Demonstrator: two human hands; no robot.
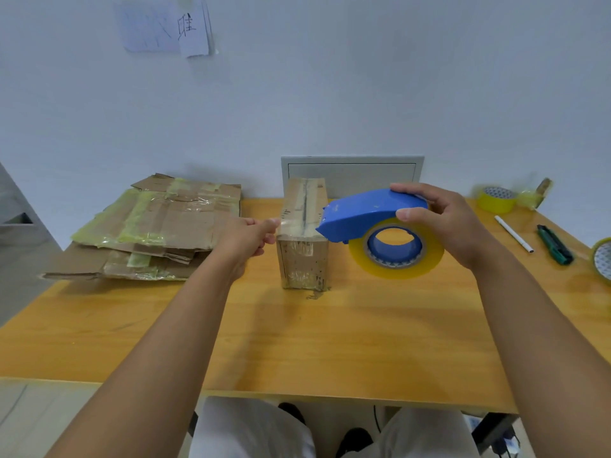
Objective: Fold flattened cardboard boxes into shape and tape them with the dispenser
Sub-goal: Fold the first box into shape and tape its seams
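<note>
A folded cardboard box [303, 236] stood on the desk [330, 342]. Left of it, the left hand [246, 241] pinched tape; right of it, the right hand [443, 223] clasped the blue dispenser [370, 214].

Bystanders on and around the wooden worktop [330, 342]

Right of the right hand, a white pen [513, 233] lies slantwise, with a green utility knife [555, 244] just beside it further right. Beyond them, at the far right corner, sits a yellow tape roll [496, 199], and another roll [602, 260] is cut off by the right edge. Behind the hands, a grey wall panel [352, 173] stands against the white wall [363, 77]. High above the left hand, paper sheets [165, 26] with handwriting hang on the wall.
</note>
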